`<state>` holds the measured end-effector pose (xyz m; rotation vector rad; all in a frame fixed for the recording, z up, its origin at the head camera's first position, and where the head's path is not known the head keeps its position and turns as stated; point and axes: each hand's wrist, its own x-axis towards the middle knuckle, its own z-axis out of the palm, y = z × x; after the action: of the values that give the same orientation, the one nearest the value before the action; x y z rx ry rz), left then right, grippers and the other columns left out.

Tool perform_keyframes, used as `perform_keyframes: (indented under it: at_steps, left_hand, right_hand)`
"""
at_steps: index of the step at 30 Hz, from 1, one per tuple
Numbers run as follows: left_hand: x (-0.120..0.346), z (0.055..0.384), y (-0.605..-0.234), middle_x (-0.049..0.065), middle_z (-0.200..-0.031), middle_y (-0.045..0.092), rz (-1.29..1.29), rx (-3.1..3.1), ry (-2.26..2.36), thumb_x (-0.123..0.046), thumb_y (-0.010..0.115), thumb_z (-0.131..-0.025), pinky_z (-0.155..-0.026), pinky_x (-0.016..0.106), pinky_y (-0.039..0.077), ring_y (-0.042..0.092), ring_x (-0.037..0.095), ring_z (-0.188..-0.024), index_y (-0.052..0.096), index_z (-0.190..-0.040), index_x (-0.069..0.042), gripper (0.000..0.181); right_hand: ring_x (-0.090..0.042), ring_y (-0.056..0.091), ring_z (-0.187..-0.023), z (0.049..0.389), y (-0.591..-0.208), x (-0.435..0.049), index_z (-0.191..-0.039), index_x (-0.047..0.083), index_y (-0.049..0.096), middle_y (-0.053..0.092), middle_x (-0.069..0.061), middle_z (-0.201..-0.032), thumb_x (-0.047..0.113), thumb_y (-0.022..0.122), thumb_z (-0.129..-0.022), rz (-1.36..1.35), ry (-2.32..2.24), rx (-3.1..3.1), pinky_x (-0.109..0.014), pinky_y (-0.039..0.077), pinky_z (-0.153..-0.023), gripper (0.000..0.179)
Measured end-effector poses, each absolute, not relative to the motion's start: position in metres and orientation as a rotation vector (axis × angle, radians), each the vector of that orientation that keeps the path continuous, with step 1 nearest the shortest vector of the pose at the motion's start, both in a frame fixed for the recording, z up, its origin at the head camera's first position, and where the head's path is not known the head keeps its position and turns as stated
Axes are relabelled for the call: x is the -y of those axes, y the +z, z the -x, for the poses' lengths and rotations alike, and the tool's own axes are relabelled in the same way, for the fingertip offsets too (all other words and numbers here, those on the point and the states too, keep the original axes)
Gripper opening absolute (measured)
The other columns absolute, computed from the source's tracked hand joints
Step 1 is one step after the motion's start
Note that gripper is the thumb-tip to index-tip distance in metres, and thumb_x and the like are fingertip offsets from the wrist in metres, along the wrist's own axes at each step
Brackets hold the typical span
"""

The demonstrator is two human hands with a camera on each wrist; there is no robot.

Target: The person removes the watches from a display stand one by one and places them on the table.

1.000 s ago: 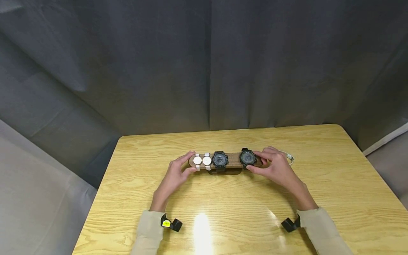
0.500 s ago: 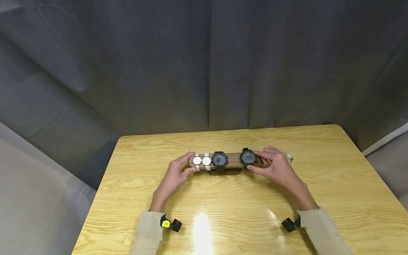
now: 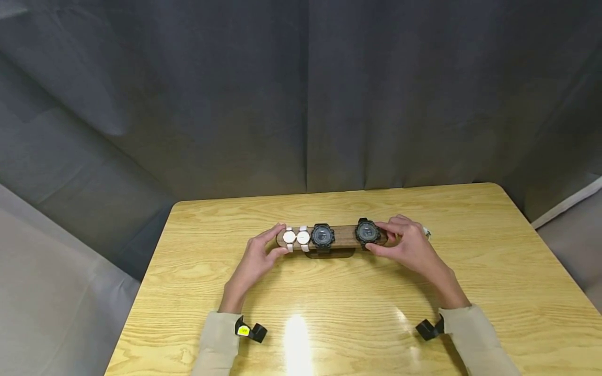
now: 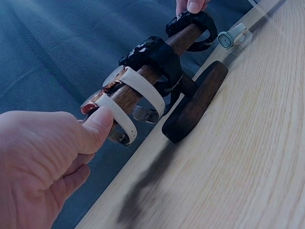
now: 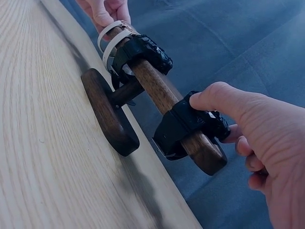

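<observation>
A dark wooden watch stand [image 3: 345, 236] stands on the table, its bar lying left to right. Two white-strapped watches, an outer one [image 3: 289, 237] and an inner one [image 3: 303, 237], sit round its left part beside a black digital watch [image 3: 322, 236]. A second black digital watch [image 3: 367, 231] is round the bar near the right end. My left hand [image 3: 256, 256] grips the bar's left end, thumb against the outer white strap [image 4: 119, 117]. Between thumb and fingers, my right hand [image 3: 409, 248] pinches the second black watch, its thumb on the strap side [image 5: 186, 117].
A pale green watch [image 4: 231, 39] lies on the wooden table [image 3: 348, 308] to the right of the stand, mostly hidden behind my right hand in the head view. The dark curtain [image 3: 305, 104] hangs along the table's far edge.
The right black watch has slid slightly right along the bar with my right hand, widening its gap from the other black watch. My left hand keeps its grip on the bar's end.
</observation>
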<state>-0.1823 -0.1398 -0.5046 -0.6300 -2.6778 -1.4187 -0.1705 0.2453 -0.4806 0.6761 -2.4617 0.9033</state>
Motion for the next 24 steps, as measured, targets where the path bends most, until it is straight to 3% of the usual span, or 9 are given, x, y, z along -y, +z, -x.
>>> perform_keyframes:
  at_steps: [12, 24]
  left_hand:
    - [0.1403, 0.1828, -0.5057, 0.017, -0.153, 0.054, 0.641, 2.656, -1.427, -0.01, 0.079, -0.091, -0.122, 0.044, 0.038, 0.047, 0.031, -0.146, 0.059, -0.147, -0.004, 0.06]
    - [0.1416, 0.1816, -0.5042, 0.019, -0.153, 0.054, 0.648, 2.658, -1.423, -0.011, 0.077, -0.092, -0.122, 0.045, 0.038, 0.047, 0.031, -0.146, 0.059, -0.147, -0.004, 0.059]
  right_hand:
    - [-0.011, 0.043, -0.067, 0.17, -0.48, -0.2497, -0.105, 0.0, 0.08, 0.052, -0.002, -0.067, 0.02, 0.098, -0.069, -0.641, 0.936, 2.497, -0.018, 0.039, -0.062, 0.045]
    - [-0.013, 0.045, -0.066, 0.1703, -0.4782, -0.2532, -0.11, 0.003, 0.08, 0.051, -0.002, -0.069, 0.02, 0.097, -0.071, -0.626, 0.944, 2.531, -0.029, 0.046, -0.062, 0.047]
